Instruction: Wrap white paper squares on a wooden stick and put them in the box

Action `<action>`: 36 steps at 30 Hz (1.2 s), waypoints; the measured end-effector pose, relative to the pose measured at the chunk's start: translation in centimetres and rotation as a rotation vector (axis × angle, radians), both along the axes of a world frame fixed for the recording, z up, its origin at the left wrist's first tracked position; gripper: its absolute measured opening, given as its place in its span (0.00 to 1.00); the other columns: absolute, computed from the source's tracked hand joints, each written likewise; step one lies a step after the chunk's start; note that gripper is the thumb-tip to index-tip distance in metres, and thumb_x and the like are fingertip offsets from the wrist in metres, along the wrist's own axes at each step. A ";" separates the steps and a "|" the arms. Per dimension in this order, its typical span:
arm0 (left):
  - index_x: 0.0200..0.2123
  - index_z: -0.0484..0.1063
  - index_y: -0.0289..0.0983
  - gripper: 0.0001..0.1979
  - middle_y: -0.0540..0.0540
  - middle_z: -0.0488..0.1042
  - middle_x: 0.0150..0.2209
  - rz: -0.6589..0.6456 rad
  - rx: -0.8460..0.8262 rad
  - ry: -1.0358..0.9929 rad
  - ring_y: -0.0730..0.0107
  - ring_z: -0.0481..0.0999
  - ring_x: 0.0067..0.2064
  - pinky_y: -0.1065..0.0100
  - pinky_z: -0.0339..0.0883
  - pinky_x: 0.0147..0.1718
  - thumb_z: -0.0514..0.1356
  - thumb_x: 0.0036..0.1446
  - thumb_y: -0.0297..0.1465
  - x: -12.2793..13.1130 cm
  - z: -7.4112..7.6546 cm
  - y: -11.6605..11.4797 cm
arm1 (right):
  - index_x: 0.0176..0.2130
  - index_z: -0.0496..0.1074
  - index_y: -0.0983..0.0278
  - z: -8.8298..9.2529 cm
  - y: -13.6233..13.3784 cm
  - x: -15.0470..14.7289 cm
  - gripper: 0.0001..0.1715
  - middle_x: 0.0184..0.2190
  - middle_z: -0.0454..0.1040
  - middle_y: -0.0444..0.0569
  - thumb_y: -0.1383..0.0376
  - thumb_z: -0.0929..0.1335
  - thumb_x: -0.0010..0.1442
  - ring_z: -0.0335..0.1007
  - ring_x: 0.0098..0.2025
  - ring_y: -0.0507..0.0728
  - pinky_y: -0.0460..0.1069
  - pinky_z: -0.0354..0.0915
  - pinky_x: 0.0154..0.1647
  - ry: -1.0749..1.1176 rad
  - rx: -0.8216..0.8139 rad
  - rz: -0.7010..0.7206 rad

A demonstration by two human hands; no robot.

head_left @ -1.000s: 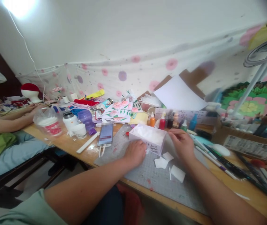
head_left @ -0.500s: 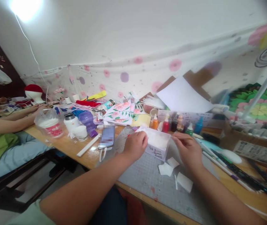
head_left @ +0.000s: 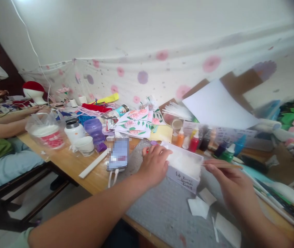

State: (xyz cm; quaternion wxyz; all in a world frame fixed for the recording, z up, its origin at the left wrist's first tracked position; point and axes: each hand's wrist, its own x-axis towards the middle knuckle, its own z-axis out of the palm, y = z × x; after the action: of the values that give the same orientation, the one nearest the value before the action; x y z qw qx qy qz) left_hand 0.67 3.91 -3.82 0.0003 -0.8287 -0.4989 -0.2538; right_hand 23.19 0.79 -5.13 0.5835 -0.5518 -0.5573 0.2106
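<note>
A small white open box (head_left: 183,182) with handwriting on its side stands on the grey cutting mat (head_left: 157,206). White material (head_left: 185,163) fills its inside. My left hand (head_left: 155,163) lies over the box's left end, fingers apart and slightly bent, fingertips at the rim; what is under the palm is hidden. In a pinch of thumb and fingers, my right hand (head_left: 232,182) holds a thin wooden stick (head_left: 226,166), level, its left tip close to the box's right end. White paper pieces (head_left: 198,207) lie on the mat in front.
Paint bottles (head_left: 194,142) line up behind the box. Left of the mat lie a phone (head_left: 118,155) with a cable and a white strip (head_left: 93,163). Further left stand a cup (head_left: 84,145) and a bagged tub (head_left: 49,136). A co-worker's arm (head_left: 4,127) reaches over the far left.
The view has shifted, and the box and bottles now appear further right. My left hand's fingers have loosened from a curl and spread over the box's end. The stick stays in my right hand.
</note>
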 end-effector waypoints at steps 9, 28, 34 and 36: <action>0.31 0.74 0.40 0.04 0.49 0.75 0.42 0.021 0.023 -0.057 0.62 0.70 0.47 0.54 0.53 0.48 0.59 0.57 0.27 -0.6 0.1 0.2 | 0.26 0.77 0.57 -0.1 -0.1 0.1 0.08 0.32 0.79 0.50 0.56 0.72 0.51 0.76 0.39 0.62 0.59 0.70 0.48 0.021 0.016 0.068; 0.33 0.75 0.39 0.09 0.46 0.76 0.35 -0.358 0.143 -0.037 0.63 0.72 0.39 0.60 0.61 0.43 0.54 0.60 0.29 0.8 2.1 -2.7 | 0.28 0.78 0.62 2.3 0.8 4.9 0.06 0.37 0.80 0.44 0.61 0.73 0.50 0.75 0.35 0.54 0.48 0.69 0.39 -0.470 -0.399 0.897; 0.34 0.74 0.38 0.08 0.46 0.77 0.35 -0.418 0.085 -0.069 0.64 0.73 0.39 0.61 0.63 0.42 0.55 0.60 0.28 1.1 1.8 -2.8 | 0.28 0.78 0.62 1.5 1.2 5.0 0.09 0.31 0.80 0.43 0.59 0.72 0.52 0.75 0.33 0.54 0.50 0.69 0.39 -0.408 -0.418 0.819; 0.34 0.74 0.37 0.07 0.46 0.77 0.35 -0.441 0.065 -0.090 0.65 0.73 0.39 0.62 0.64 0.41 0.55 0.60 0.27 1.1 1.8 -2.9 | 0.28 0.77 0.63 1.4 1.3 5.1 0.10 0.30 0.80 0.44 0.58 0.71 0.53 0.76 0.34 0.55 0.50 0.70 0.39 -0.382 -0.419 0.804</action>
State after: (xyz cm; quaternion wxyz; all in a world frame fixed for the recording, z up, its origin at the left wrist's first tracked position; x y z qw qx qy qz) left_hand 1.80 0.99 -2.04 -0.0508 -0.9052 -0.2967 -0.3001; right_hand 28.25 2.11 -3.78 0.2199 -0.4270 -0.7689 0.4219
